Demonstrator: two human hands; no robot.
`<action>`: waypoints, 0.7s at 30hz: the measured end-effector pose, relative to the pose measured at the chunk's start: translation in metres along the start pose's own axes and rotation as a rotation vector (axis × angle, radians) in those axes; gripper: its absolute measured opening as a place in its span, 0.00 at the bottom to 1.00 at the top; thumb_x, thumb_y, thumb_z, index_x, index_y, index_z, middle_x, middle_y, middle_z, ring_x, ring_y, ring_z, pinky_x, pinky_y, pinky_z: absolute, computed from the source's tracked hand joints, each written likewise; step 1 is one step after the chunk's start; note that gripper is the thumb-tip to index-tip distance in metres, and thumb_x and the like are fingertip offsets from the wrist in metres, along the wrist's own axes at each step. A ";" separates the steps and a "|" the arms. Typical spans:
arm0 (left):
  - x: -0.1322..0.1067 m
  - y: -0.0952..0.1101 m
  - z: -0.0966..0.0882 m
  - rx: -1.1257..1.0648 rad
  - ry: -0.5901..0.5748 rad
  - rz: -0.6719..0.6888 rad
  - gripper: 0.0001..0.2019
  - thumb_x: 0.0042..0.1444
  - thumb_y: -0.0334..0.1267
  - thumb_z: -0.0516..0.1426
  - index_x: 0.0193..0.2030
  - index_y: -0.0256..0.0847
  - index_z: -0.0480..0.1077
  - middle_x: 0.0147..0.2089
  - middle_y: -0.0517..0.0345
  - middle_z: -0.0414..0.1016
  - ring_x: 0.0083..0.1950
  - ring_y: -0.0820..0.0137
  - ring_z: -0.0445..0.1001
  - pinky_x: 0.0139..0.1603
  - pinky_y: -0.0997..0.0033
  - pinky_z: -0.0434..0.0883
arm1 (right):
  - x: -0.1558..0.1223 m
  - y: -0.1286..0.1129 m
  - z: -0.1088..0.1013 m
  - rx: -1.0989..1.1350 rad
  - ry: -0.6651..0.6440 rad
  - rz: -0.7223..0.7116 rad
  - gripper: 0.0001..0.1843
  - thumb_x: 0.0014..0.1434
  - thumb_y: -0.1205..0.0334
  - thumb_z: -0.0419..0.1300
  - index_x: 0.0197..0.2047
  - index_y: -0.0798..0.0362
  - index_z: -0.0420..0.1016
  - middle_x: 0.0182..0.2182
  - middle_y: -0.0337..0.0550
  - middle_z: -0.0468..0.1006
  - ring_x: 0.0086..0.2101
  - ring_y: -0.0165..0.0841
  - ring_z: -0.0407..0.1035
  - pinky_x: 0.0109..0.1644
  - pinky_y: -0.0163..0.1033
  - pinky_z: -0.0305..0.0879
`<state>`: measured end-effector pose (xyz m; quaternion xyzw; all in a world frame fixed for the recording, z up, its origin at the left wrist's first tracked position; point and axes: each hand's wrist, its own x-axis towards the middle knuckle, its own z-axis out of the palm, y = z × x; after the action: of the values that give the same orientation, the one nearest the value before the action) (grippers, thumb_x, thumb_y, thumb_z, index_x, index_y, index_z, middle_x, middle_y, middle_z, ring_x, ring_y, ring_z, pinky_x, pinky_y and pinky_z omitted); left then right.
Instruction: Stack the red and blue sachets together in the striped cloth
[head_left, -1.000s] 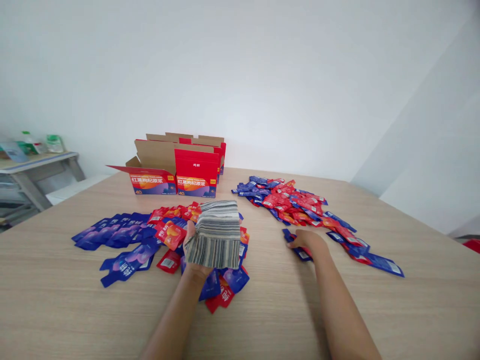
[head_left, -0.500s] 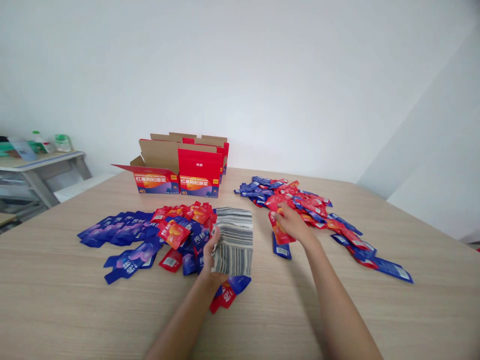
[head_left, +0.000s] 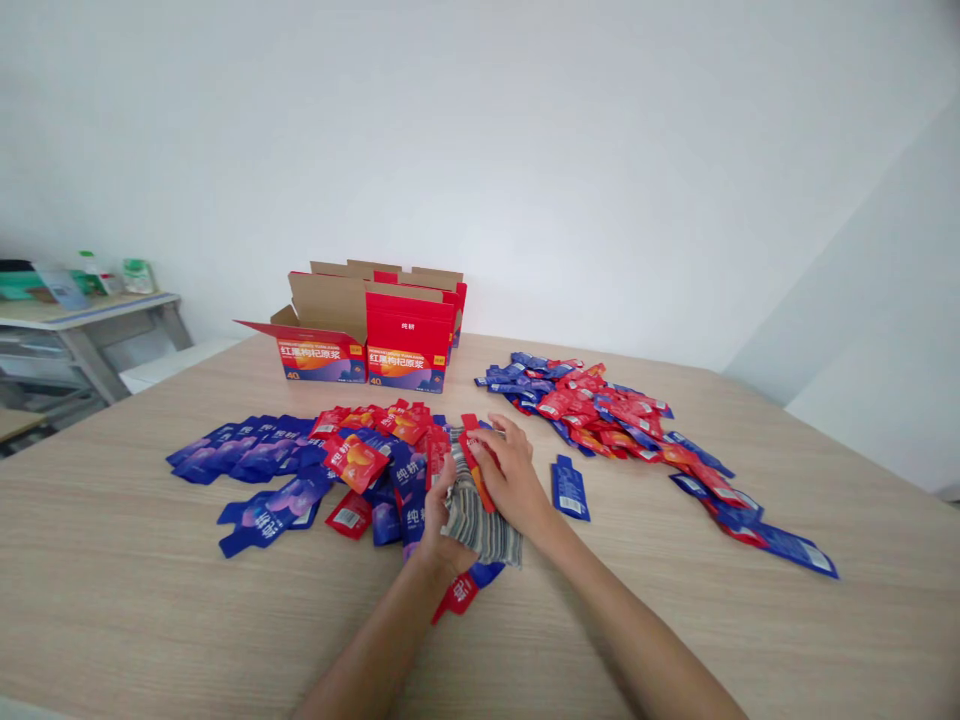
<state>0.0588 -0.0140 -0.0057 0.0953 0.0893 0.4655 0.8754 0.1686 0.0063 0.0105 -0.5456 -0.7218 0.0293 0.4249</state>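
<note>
My left hand (head_left: 435, 535) is wrapped round a grey, black and white striped cloth (head_left: 487, 535), just above the table. In my right hand (head_left: 516, 480) is a red pouch (head_left: 478, 465), laid against the cloth, with its lower part covered by my fingers. Beside my left hand lies a heap of red and blue pouches (head_left: 356, 462), with several blue pouches (head_left: 262, 445) fanned out at its left. One blue pouch (head_left: 571, 490) lies alone to the right of my right hand.
A larger heap of red and blue pouches (head_left: 585, 400) spreads across the back right, trailing toward the right edge (head_left: 795, 548). Open printed cartons (head_left: 405, 345) stand at the back left of the wooden table (head_left: 247, 640). A side table (head_left: 97, 313) with bottles is at far left.
My right hand has carried the red pouch leftward from near the right heap onto the cloth. The cloth has tilted in my left hand. The lone blue pouch is now uncovered.
</note>
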 end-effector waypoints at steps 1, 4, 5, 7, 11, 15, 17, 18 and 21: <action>0.000 0.000 0.000 -0.014 0.001 -0.001 0.19 0.62 0.53 0.57 0.47 0.41 0.79 0.48 0.50 0.82 0.57 0.54 0.77 0.62 0.53 0.69 | 0.000 -0.001 0.001 0.022 -0.008 -0.019 0.15 0.71 0.57 0.50 0.53 0.45 0.76 0.58 0.50 0.68 0.60 0.44 0.62 0.65 0.58 0.57; 0.002 0.002 0.003 -0.073 0.043 0.029 0.18 0.63 0.53 0.57 0.41 0.40 0.78 0.44 0.52 0.81 0.55 0.56 0.78 0.61 0.55 0.70 | -0.001 -0.003 0.003 0.078 -0.043 -0.074 0.14 0.71 0.61 0.50 0.50 0.47 0.75 0.51 0.49 0.72 0.53 0.42 0.65 0.61 0.53 0.62; 0.003 0.004 0.004 -0.089 0.063 0.051 0.19 0.64 0.53 0.56 0.39 0.39 0.78 0.42 0.52 0.81 0.52 0.57 0.79 0.60 0.56 0.71 | -0.001 -0.005 0.003 0.084 -0.064 -0.091 0.13 0.70 0.62 0.50 0.50 0.48 0.75 0.49 0.49 0.72 0.52 0.42 0.66 0.60 0.52 0.64; 0.003 0.010 0.005 -0.115 0.099 0.096 0.22 0.66 0.53 0.52 0.34 0.37 0.77 0.34 0.53 0.80 0.44 0.61 0.81 0.54 0.59 0.74 | -0.002 -0.009 0.002 0.059 -0.100 -0.124 0.11 0.68 0.64 0.53 0.47 0.50 0.76 0.46 0.50 0.72 0.49 0.42 0.67 0.56 0.50 0.66; -0.002 0.028 0.006 -0.118 0.138 0.183 0.28 0.68 0.55 0.47 0.27 0.37 0.73 0.25 0.56 0.75 0.26 0.70 0.75 0.35 0.69 0.76 | -0.009 -0.025 -0.002 -0.138 -0.178 -0.196 0.09 0.65 0.69 0.55 0.42 0.51 0.77 0.41 0.50 0.74 0.43 0.43 0.68 0.49 0.49 0.68; -0.006 0.037 0.006 -0.091 0.110 0.220 0.26 0.66 0.56 0.51 0.26 0.37 0.73 0.23 0.58 0.73 0.22 0.72 0.72 0.27 0.73 0.72 | -0.016 -0.036 -0.002 -0.230 -0.255 -0.238 0.12 0.63 0.73 0.55 0.42 0.52 0.79 0.39 0.50 0.75 0.41 0.43 0.69 0.48 0.48 0.69; -0.005 0.035 0.005 -0.091 0.081 0.210 0.25 0.66 0.55 0.52 0.27 0.37 0.73 0.24 0.57 0.75 0.24 0.72 0.74 0.32 0.73 0.73 | -0.014 -0.032 0.000 -0.190 -0.243 -0.232 0.13 0.64 0.73 0.55 0.43 0.52 0.80 0.39 0.50 0.77 0.41 0.42 0.71 0.47 0.46 0.70; -0.004 0.032 0.005 -0.084 0.067 0.185 0.25 0.66 0.55 0.52 0.28 0.37 0.74 0.26 0.56 0.76 0.27 0.71 0.76 0.35 0.71 0.74 | -0.012 -0.028 0.000 -0.159 -0.221 -0.226 0.13 0.65 0.73 0.54 0.43 0.51 0.80 0.38 0.49 0.77 0.41 0.41 0.71 0.47 0.45 0.70; 0.000 0.018 0.003 -0.063 0.036 0.088 0.24 0.67 0.55 0.51 0.32 0.37 0.76 0.34 0.52 0.79 0.39 0.64 0.80 0.49 0.65 0.75 | -0.001 -0.010 -0.004 -0.113 -0.096 -0.236 0.13 0.68 0.67 0.53 0.45 0.50 0.80 0.39 0.49 0.78 0.42 0.41 0.72 0.48 0.46 0.72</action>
<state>0.0455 -0.0047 0.0020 0.0629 0.0862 0.5080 0.8547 0.1631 -0.0003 0.0174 -0.4778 -0.8010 -0.0353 0.3589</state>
